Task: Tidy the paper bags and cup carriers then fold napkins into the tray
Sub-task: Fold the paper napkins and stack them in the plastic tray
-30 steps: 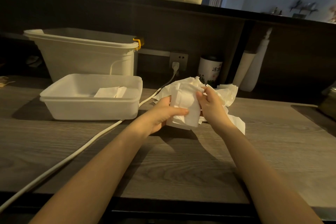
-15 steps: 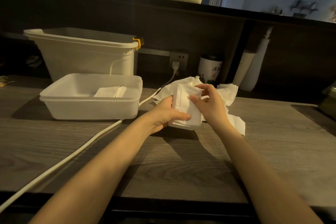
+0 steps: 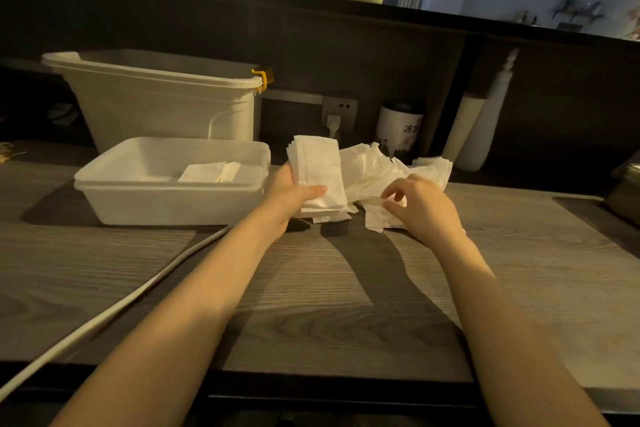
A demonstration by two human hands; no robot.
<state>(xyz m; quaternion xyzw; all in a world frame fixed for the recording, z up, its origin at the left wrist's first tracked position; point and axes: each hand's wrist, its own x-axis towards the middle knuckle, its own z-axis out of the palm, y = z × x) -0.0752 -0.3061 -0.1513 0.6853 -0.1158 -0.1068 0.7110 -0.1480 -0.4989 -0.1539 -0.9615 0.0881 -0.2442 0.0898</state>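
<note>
On the grey wood-grain desk (image 3: 329, 305), just right of the tray (image 3: 173, 208), the left hand (image 3: 291, 198) holds a folded napkin (image 3: 318, 170) upright, thumb pressed across its lower front and fingers curled behind it. Its bottom edge sits just above a few loose scraps of paper on the desk. To the right, the right hand (image 3: 419, 204) hovers over the crumpled napkin pile (image 3: 377, 173), fingers loosely curled with thumb and forefinger near one sheet; whether they actually pinch it cannot be told. The two hands are apart, with the pile between and behind them.

The white plastic tray stands on the desk at the left, and two folded napkins (image 3: 207, 172) lie flat inside it, towards its right end. Behind the tray stands a taller white bin (image 3: 159, 107) with a yellow clip (image 3: 261, 78) at its right rim. A white cable (image 3: 114, 312) runs from the wall socket (image 3: 341, 113) across the desk to the near left edge, passing under the left forearm. A white canister with a dark lid (image 3: 398, 128) stands behind the pile, and a pale bottle (image 3: 485, 128) leans in the recess further right.
</note>
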